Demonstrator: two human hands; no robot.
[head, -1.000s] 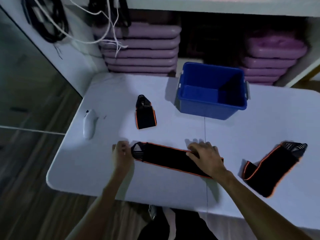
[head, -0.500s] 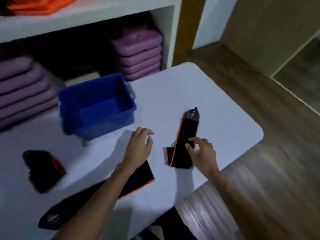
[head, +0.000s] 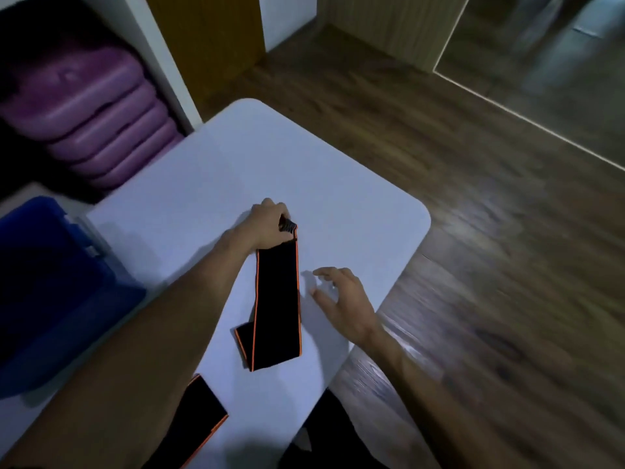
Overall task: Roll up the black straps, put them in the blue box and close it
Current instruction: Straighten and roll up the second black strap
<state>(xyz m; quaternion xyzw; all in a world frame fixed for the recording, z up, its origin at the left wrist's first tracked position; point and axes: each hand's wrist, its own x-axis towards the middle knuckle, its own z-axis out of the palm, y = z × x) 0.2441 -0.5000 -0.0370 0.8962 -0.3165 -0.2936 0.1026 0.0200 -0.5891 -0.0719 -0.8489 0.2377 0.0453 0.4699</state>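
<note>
Dark wood floor (head: 490, 204) all around, with my white desk (head: 236, 164) and its rounded corner poking into it. Purple mats (head: 91, 113) sit stacked on the shelf behind, blue box (head: 44, 292) open at the desk's left. My left hand (head: 267, 225) is clamped on the far end of a black strap (head: 277, 309), lying folded on the desk. Right hand (head: 345, 302) hovers beside it, fingers spread, holding nothing. Another strap (head: 192, 424) is under my forearm.

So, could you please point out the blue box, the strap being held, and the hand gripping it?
blue box (head: 50, 299): head view, on its near wall.
strap (head: 277, 299): head view, middle of the black band.
left hand (head: 267, 228): head view, back of the hand, closed on the strap's far end.
</note>
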